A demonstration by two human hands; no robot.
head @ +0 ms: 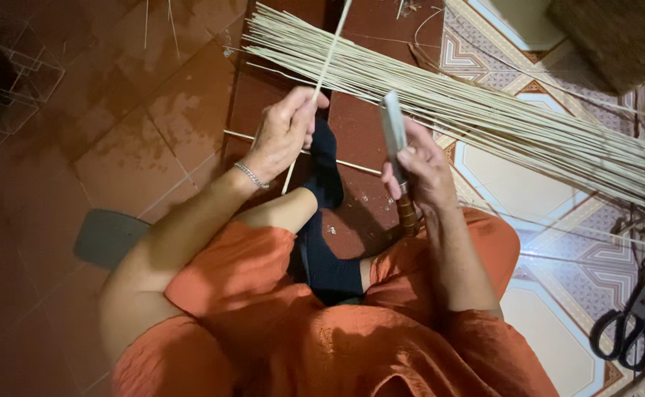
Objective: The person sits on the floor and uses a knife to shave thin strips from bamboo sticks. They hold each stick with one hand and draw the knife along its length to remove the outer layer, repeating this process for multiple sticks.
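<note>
My left hand (284, 132) pinches a thin pale cane strip (328, 60) that runs from above the frame's top edge down past my wrist. A silver bracelet sits on that wrist. My right hand (421, 170) grips a knife (394, 132) by its wooden handle, the flat blade pointing up and away from me. A dark blue cloth (325, 176) covers my left knee between the two hands. A large bundle of long pale cane strips (484, 110) lies on the floor just beyond both hands, fanning out to the right.
I sit in orange clothes on a floor of red-brown tiles (131, 147) on the left and patterned tiles (528, 184) on the right. Black-handled scissors (631, 316) lie at the right edge. A woven basket (616, 37) stands top right. A grey flat seat (105, 237) shows under me.
</note>
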